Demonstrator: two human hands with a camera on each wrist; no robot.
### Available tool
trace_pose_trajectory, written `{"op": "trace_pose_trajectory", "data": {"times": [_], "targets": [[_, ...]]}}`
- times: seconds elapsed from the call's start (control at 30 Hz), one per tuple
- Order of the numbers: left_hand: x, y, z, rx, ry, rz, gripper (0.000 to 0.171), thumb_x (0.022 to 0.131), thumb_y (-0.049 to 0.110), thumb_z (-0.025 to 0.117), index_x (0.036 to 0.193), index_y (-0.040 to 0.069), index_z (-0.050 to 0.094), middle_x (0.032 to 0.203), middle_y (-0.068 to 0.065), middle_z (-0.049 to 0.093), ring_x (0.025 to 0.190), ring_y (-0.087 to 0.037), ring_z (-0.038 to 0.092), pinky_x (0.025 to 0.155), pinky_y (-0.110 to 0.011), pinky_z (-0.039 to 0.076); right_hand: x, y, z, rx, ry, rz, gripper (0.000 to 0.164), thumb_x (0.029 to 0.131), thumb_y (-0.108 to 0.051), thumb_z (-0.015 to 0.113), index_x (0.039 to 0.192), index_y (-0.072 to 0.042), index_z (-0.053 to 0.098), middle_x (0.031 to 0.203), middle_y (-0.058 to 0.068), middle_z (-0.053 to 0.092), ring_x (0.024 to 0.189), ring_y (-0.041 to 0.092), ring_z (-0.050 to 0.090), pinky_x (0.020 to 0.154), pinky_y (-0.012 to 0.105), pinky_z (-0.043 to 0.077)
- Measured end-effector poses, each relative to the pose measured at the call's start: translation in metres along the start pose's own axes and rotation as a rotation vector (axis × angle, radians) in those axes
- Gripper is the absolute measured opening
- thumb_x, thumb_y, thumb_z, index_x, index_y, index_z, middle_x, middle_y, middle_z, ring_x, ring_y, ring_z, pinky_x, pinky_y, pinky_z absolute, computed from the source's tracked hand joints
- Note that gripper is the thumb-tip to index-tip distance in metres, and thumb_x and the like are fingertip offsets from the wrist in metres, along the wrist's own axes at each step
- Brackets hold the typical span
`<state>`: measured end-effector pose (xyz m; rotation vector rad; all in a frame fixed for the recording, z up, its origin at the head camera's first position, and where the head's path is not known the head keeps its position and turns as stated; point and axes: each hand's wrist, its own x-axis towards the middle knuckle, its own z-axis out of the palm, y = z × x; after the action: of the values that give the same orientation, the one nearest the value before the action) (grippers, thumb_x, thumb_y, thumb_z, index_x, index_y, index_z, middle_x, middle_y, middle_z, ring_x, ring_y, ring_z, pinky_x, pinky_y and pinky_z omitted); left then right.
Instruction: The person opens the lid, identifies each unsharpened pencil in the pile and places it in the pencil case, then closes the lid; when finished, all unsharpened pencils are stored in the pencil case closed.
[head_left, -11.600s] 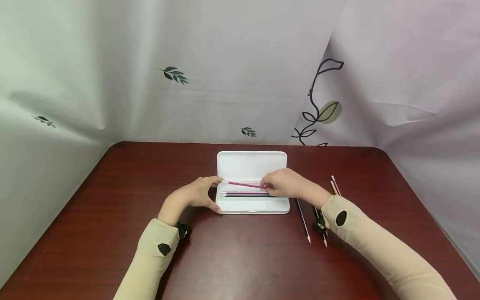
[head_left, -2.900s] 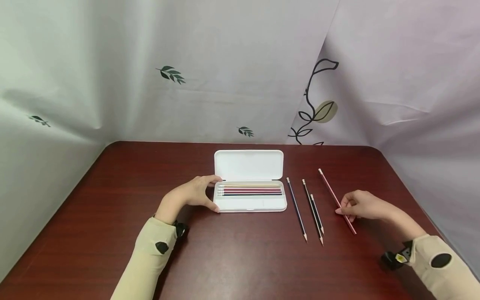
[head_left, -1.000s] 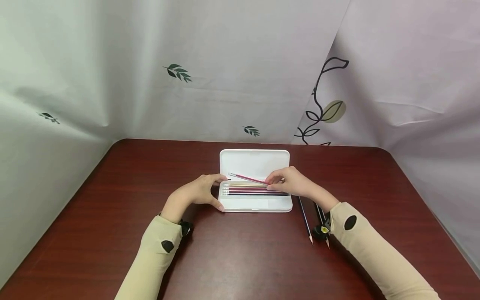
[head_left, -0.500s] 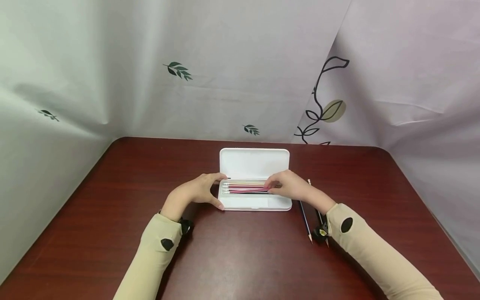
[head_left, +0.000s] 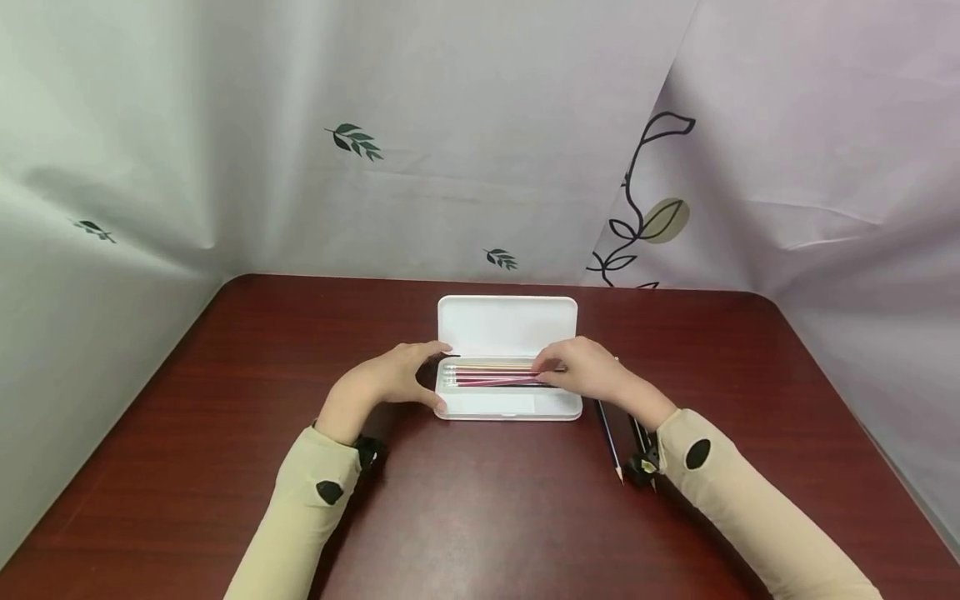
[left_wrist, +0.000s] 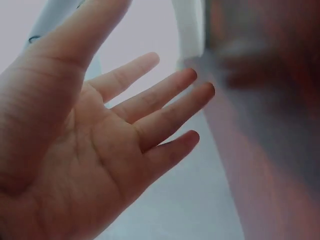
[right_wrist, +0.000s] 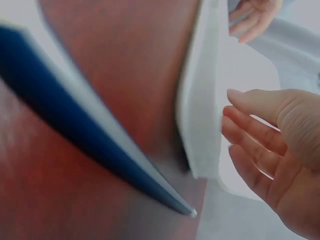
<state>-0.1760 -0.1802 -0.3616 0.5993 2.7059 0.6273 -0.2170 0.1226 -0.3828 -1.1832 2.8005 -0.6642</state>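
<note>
On the table lies an open white pencil case [head_left: 480, 406], its lid [head_left: 507, 325] raised at the back. Several pencils with pale eraser ends rest side by side inside it. My right hand [head_left: 588, 369] is over the case's right half, thumb and fingertips pinching a pink pencil [head_left: 495, 382] that slants slightly across the others. In the right wrist view the case wall [right_wrist: 200, 100] stands beside the fingertips; the pinched pencil is not visible there. My left hand [head_left: 382, 385] spans the case's left end, thumb at the front corner; its fingers [left_wrist: 165, 117] look straight and spread in the left wrist view.
Right of the case a dark blue pencil [head_left: 611, 446] lies on the reddish-brown table [head_left: 480, 517], tip towards the front; it looms large in the right wrist view. More dark pencils are mostly hidden under the right forearm. A pale patterned curtain [head_left: 480, 150] closes off the back.
The right hand has taken the pink pencil from the table's right side to the case and lowered it among the other pencils. The left hand has stayed at the case's left end.
</note>
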Motion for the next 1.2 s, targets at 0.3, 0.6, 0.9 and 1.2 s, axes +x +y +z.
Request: {"op": "trace_pose_trajectory", "data": {"times": [0.3,0.6,0.9,1.2], "targets": [[0.009,-0.008,-0.024,0.03,0.378,0.002,0.048,0.084,0.031,0.07,0.123,0.006,0.057,0.121,-0.014,0.058,0.111,-0.03,0.056,0.09,-0.047,0.046,-0.006,0.023,-0.029,0.097,0.397,0.053,0.02,0.082,-0.01,0.071,0.101,-0.007,0.07,0.09,0.006,0.069,0.071,0.016,0.063,0.063,0.032,0.052],[0.057,-0.034,-0.024,-0.178,0.404,0.077,0.046,0.086,0.026,0.068,0.126,0.006,0.058,0.122,-0.013,0.061,0.11,-0.026,0.058,0.096,-0.045,0.043,0.008,0.049,-0.032,0.38,0.313,0.303,0.053,0.084,-0.027,0.07,0.13,-0.008,0.052,0.127,0.013,0.056,0.113,0.03,0.054,0.093,0.044,0.045],[0.058,-0.027,-0.023,-0.199,0.468,0.085,0.029,0.079,0.01,0.074,0.106,0.002,0.069,0.092,-0.014,0.07,0.084,-0.025,0.068,0.076,-0.037,0.054,0.022,0.051,-0.025,0.389,0.275,0.369,0.032,0.081,-0.022,0.074,0.11,-0.01,0.068,0.101,0.013,0.069,0.088,0.024,0.066,0.071,0.033,0.052],[0.04,-0.013,-0.023,-0.085,0.512,0.221,0.011,0.078,0.003,0.071,0.087,0.003,0.065,0.081,-0.009,0.068,0.075,-0.02,0.065,0.07,-0.034,0.054,0.007,0.041,-0.025,0.312,0.404,0.189,0.015,0.078,-0.016,0.075,0.093,-0.012,0.072,0.078,0.004,0.068,0.062,0.011,0.054,0.052,0.022,0.042]]}}
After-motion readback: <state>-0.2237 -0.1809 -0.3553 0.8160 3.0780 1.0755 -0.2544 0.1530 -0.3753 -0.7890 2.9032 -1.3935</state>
